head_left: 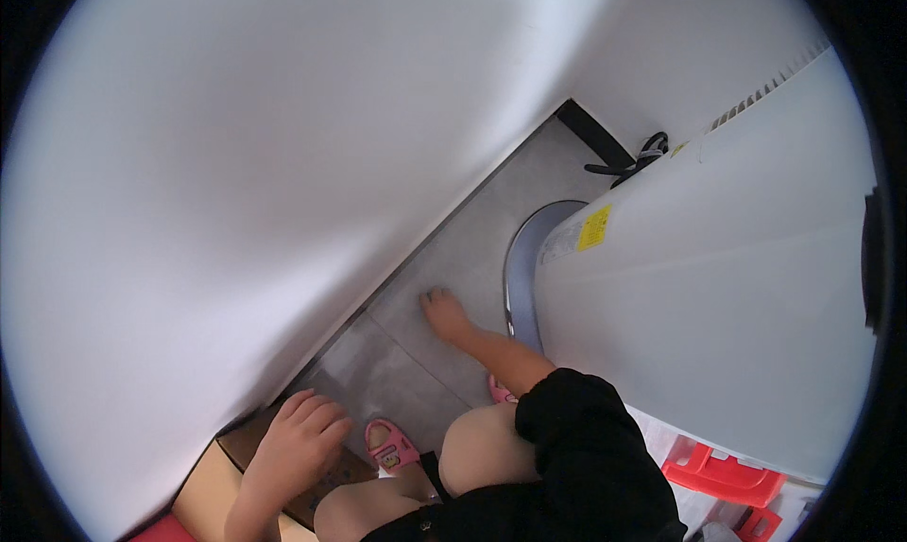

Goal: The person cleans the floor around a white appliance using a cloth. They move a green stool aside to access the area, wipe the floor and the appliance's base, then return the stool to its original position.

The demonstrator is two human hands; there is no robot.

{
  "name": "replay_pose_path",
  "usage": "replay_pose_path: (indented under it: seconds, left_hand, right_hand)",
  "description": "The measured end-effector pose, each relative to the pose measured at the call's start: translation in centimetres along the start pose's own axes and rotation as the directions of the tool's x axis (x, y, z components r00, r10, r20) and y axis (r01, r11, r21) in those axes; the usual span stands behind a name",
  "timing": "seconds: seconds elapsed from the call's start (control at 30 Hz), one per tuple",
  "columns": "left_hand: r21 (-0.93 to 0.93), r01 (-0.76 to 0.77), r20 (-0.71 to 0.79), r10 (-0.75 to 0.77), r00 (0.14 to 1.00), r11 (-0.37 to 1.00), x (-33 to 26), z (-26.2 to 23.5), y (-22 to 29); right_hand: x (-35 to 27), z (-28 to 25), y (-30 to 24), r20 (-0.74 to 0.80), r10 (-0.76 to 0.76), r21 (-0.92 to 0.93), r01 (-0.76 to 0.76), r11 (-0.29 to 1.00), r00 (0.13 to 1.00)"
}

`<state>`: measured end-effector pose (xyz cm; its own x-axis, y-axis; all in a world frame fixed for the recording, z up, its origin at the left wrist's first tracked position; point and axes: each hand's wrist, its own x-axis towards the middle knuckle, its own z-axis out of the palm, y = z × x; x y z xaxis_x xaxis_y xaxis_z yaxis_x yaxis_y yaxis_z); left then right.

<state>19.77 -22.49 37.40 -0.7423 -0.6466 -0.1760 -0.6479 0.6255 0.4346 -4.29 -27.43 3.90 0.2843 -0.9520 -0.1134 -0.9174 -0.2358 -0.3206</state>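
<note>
My right hand (444, 315) reaches down to the grey tiled floor (416, 391), between the white wall and a large white appliance. Its fingers are curled, and whatever they may hold is hidden beneath them. Closer to me on the left, my left hand (307, 430) hovers with its fingers loosely bent and a little apart, nothing visible in them. Below it sits a brown cardboard box (354, 471). The white appliance (680, 287) bears a yellow label (594, 227) low on its side and stands on a grey, chrome-edged base (525, 258).
A white wall (236, 164) with a dark skirting strip slants along my left. Black cable (652, 150) lies bunched in the far corner. My feet in pink sandals (391, 445) are below me. At lower right stands a red plastic thing (723, 476).
</note>
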Motion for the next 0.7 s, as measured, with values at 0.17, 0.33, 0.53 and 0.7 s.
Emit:
replay_pose_path:
  seconds: [0.17,0.33,0.53,0.7]
  left_hand:
    - [-0.05,-0.024,0.031,0.025,0.999,0.998,0.1,1.2,-1.0]
    - [-0.195,0.071,0.092,-0.053,0.994,0.978,-0.4,2.1,-2.2]
    - [-0.456,0.16,-0.012,-0.187,0.982,0.875,3.4,6.6,-2.2]
    - [-0.549,0.164,-0.262,-0.355,0.898,0.82,9.3,9.8,0.3]
  right_hand:
    - [5.8,-1.3,3.6,0.067,0.54,0.435,-0.512,0.741,0.839]
    - [2.2,-4.5,10.9,0.477,0.581,0.87,-0.446,-0.209,0.659]
    - [-1.0,-6.5,4.5,0.536,0.178,0.754,-0.373,-0.54,0.825]
    - [-2.4,-10.9,-3.6,0.516,-0.042,0.649,-0.422,-0.633,0.856]
